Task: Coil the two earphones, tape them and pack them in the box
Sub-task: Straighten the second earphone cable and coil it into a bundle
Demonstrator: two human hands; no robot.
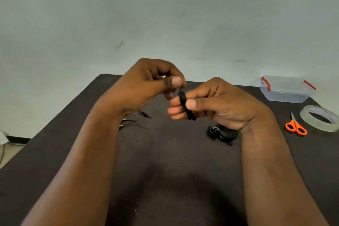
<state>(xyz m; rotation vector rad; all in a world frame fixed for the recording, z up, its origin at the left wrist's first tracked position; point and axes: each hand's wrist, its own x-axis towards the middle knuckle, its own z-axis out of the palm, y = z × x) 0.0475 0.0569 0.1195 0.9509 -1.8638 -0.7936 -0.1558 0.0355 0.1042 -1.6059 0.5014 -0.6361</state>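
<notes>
Both hands are raised above the middle of the desk [73, 152], the left hand [146, 82] just left of the right hand [216, 102] and a little farther back. A coiled earphone [185, 105] sits around the fingers of the right hand, its loose end pinched by the left hand. A second earphone [222, 133] lies on the desk under the right wrist. At the far right corner stands the box [287, 89]. Nearer, along the right edge, lies the tape roll [320, 118], with the scissors [295, 125] just left of it.
</notes>
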